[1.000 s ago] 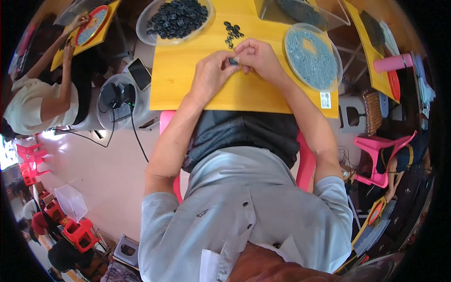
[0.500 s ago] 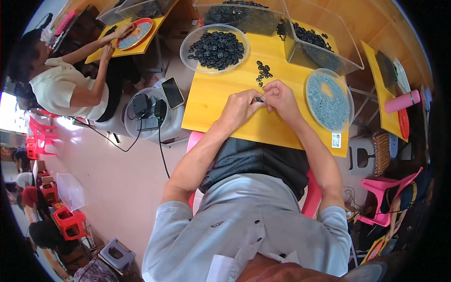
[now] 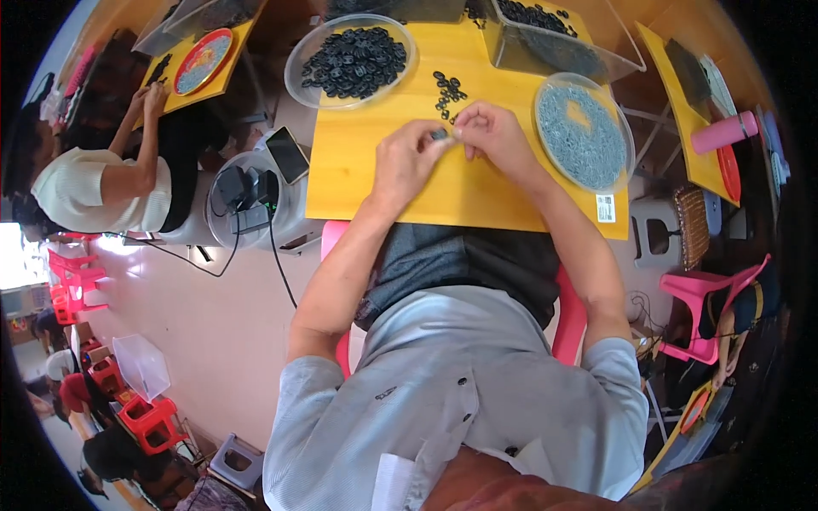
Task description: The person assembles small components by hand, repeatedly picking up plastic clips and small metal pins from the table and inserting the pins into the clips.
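Observation:
My left hand (image 3: 409, 163) pinches a small black plastic piece (image 3: 439, 134) between thumb and fingertips above the yellow table (image 3: 349, 192). Close beside it, my right hand (image 3: 496, 139) has its thumb and forefinger pressed together near that piece; whatever they hold is too small and blurred to make out. Just beyond the hands lies a loose group of black plastic pieces (image 3: 449, 88) with openings in them. To the right of my right hand, a round clear dish holds many small silvery metal pieces (image 3: 588, 149). A clear bowl (image 3: 294, 81) heaped with black pieces stands at the far left.
Clear bins (image 3: 545, 61) with more black pieces stand along the table's far side. On the left, a stool carries a phone (image 3: 287, 155) and black devices with cables. A person (image 3: 102, 187) sits at another yellow table with a red dish (image 3: 223, 36). A pink bottle (image 3: 724, 134) is at right.
My view has shifted, so the table appears higher. Both hands stay together, and the black piece now shows more clearly in my left fingers. The other person's hands have left the red dish.

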The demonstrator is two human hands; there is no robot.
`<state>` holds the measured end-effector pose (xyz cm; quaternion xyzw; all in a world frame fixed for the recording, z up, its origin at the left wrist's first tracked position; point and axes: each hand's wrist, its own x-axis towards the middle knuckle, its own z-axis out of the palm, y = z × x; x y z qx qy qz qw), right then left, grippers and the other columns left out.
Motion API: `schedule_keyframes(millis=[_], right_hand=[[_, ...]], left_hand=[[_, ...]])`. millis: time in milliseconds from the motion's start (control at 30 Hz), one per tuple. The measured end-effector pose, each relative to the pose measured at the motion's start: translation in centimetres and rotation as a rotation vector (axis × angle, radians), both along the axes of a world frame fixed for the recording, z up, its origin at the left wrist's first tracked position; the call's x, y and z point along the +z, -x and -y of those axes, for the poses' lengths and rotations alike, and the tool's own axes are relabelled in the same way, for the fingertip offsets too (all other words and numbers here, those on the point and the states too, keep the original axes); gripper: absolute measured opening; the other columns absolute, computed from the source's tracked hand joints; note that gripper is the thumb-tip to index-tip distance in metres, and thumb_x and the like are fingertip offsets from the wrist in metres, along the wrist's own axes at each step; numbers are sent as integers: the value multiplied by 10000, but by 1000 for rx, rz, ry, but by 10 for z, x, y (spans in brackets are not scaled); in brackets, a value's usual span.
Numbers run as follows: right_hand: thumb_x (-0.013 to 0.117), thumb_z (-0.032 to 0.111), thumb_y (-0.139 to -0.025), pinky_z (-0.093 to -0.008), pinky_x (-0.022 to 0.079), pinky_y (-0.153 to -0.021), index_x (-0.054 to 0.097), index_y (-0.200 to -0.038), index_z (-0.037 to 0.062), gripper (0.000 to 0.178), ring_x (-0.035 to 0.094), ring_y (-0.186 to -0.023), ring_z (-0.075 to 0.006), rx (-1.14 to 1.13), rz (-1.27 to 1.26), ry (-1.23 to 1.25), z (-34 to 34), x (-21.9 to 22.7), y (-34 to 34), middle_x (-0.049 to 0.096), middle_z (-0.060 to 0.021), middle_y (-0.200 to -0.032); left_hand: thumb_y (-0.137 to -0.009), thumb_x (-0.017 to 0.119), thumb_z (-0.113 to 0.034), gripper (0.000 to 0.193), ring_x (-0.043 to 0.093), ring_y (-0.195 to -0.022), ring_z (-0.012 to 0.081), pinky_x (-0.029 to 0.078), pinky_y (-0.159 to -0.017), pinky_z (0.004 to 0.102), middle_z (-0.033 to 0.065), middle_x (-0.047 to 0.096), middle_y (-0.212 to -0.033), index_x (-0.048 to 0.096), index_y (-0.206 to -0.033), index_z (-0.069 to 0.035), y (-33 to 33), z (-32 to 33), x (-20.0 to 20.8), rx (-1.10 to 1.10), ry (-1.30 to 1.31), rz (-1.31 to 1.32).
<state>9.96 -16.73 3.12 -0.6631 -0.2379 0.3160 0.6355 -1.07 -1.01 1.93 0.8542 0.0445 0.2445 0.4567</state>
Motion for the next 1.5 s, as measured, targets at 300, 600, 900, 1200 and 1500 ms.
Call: schedule_keyframes(millis=[300,600,900,1200,1500], right_hand=[[672,44,-892,-251,489,-621,666,-969,1,88,617,-700,-103,-284,606,181,10,4,-13,653,-33,-819],[667,12,-859,-307,519,-704,657,-969,13,110,642,-796,-250,-247,874,137,2,-24,-6,657,-113,-978],[690,43,-862,-286,510,-656,672,-937,15,83,656,-755,-189,-390,534,167,4,-16,-20,654,-95,-880],[724,39,-835,-275,490,-629,713,-968,60,135,622,-699,-159,-337,626,216,4,-22,-22,627,-54,-827],[733,67,-810,-363,511,-684,738,-952,79,143,640,-778,-264,-260,896,230,-1,-32,-25,630,-79,-838]], left_hand=[[-819,778,-82,246,561,-685,89,465,-625,238,17,624,-776,726,-1056,-40,-3,-45,20,282,168,49],[-827,754,-147,280,667,-801,308,521,-741,374,148,686,-873,716,-1080,-36,-30,-105,38,443,-218,-58],[-822,734,-44,204,650,-927,307,512,-824,386,122,689,-993,692,-1020,-31,-36,-54,41,137,-334,104],[-799,749,-48,202,573,-767,289,455,-700,391,98,577,-788,711,-997,-53,-26,7,-8,20,-238,-97],[-841,731,-65,212,555,-728,263,468,-682,369,99,549,-753,731,-1052,-45,-31,14,-4,63,-359,-95]])
